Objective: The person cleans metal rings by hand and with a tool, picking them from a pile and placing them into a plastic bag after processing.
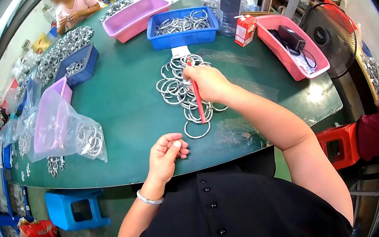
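A loose pile of silver metal rings (173, 86) lies on the green table in front of me. My right hand (209, 83) reaches over the pile, its fingers closed round a long, thin red stick-like tool (198, 101). The tool lies lengthwise over the rings, and my palm hides part of it; its exact kind does not show. One ring (198, 137) sits at the pile's near end. Just left of that ring, apart from it, my left hand (165, 153) hovers by the table's front edge with fingers curled and thumb against them; nothing shows in it.
Behind the pile stands a blue bin (184, 39) of rings, beside a pink bin (139, 18). A red-and-white carton (245, 30), pink basket (297, 69) and fan (331, 37) are right. Left are a ring-filled plastic bag (72, 128) and blue tray (90, 64). A person (74, 7) sits far left.
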`<state>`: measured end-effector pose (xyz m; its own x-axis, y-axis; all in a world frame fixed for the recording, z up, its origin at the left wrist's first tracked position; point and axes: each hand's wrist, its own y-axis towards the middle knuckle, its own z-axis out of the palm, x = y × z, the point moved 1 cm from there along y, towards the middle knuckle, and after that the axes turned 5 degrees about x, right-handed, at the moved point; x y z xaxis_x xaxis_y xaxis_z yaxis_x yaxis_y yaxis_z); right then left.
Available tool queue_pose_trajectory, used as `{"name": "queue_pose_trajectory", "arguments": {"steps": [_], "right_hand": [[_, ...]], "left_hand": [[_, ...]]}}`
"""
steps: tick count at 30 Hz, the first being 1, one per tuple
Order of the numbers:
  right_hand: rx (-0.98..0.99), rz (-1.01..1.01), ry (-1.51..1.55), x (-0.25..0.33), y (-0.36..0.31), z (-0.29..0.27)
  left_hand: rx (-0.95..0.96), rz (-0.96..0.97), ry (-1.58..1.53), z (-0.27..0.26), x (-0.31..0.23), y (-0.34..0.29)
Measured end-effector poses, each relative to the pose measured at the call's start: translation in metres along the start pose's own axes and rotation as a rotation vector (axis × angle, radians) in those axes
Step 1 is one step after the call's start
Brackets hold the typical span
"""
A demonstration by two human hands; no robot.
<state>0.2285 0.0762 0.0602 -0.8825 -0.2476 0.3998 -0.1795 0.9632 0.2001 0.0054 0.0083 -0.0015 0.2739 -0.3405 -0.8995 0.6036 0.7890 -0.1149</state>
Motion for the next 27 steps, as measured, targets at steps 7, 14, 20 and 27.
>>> {"name": "queue_pose_trajectory", "arguments": {"steps": [7,14,20,27], "right_hand": [[-0.134,0.07,0.56,0.007,-0.003,0.003],[-0.119,0.132,0.638,-0.01,0.001,-0.003],[-0.133,0.091,0.437,0.009,0.005,-0.029],[-0.086,0.045,0.317,0.008,0.001,-0.038]], "left_hand": [[-0.001,0.022,-0.024,-0.003,-0.001,-0.004],[0.022,0.005,-0.013,0.0,0.0,-0.001],[0.002,0.003,-0.009,-0.002,-0.001,-0.002],[-0.003,-0.015,-0.008,-0.001,-0.002,-0.002]]}}
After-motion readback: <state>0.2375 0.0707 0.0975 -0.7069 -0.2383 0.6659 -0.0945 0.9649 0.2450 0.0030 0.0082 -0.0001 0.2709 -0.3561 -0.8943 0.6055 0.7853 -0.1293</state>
